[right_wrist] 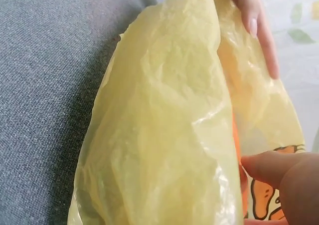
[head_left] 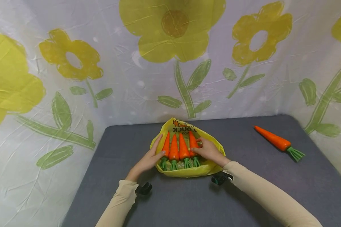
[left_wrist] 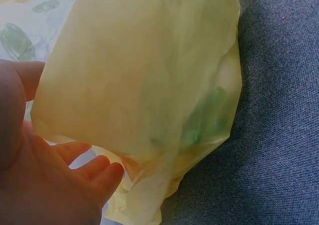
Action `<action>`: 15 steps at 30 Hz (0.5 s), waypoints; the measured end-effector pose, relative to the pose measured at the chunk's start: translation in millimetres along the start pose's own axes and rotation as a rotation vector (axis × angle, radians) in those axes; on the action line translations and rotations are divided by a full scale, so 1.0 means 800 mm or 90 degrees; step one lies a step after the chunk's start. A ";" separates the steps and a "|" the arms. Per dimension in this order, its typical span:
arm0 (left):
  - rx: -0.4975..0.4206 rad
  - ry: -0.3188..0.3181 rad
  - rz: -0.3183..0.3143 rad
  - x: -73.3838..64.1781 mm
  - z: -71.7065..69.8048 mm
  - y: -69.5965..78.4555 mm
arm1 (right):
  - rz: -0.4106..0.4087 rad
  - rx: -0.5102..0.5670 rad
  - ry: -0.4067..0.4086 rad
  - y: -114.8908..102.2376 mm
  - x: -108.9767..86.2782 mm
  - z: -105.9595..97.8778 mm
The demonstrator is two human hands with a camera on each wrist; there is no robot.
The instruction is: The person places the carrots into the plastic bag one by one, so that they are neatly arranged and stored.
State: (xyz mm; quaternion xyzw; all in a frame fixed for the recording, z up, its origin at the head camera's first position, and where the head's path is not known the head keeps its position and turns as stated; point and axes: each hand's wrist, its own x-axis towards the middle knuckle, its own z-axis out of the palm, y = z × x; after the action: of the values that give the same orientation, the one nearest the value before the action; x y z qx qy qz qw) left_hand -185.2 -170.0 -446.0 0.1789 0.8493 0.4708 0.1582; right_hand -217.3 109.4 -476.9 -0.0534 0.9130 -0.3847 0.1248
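A yellow plastic bag [head_left: 187,172] lies with its mouth spread toward me and a duck print on its inner far side. Several orange toy carrots [head_left: 174,148] rest side by side in it, green tops toward me. My left hand [head_left: 148,159] holds the bag's left side, its thumb by the leftmost carrot; in the left wrist view the yellow film [left_wrist: 139,70] hides part of that hand. My right hand [head_left: 211,150] reaches in over the right rim and grips the rightmost carrot [head_left: 192,142] between thumb and fingers.
One more carrot [head_left: 275,139] lies on the grey table [head_left: 182,205] at the right, its green top pointing toward the near right. A white curtain [head_left: 116,63] with yellow flowers hangs behind the table and along both sides.
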 end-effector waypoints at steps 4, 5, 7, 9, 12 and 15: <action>0.000 0.001 0.003 0.001 0.000 -0.002 | -0.007 -0.004 0.000 0.004 0.001 -0.003; 0.001 0.002 0.004 0.002 0.000 -0.002 | -0.010 0.001 -0.005 0.005 0.001 -0.004; 0.001 0.003 0.006 0.002 0.000 -0.003 | -0.017 0.008 -0.013 0.007 0.001 -0.007; 0.000 0.005 0.007 0.003 0.000 -0.004 | -0.021 0.016 -0.019 0.009 0.002 -0.011; 0.001 0.006 0.009 0.002 0.000 -0.004 | -0.020 0.019 -0.027 0.014 0.001 -0.017; 0.006 0.005 0.010 0.001 -0.001 -0.003 | -0.017 0.007 -0.024 0.018 0.001 -0.023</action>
State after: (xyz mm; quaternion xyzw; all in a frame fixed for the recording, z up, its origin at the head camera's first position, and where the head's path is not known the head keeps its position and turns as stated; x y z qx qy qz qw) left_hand -186.2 -171.3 -447.9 0.1846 0.8505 0.4690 0.1506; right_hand -223.3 132.2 -475.2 -0.0723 0.9074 -0.3905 0.1372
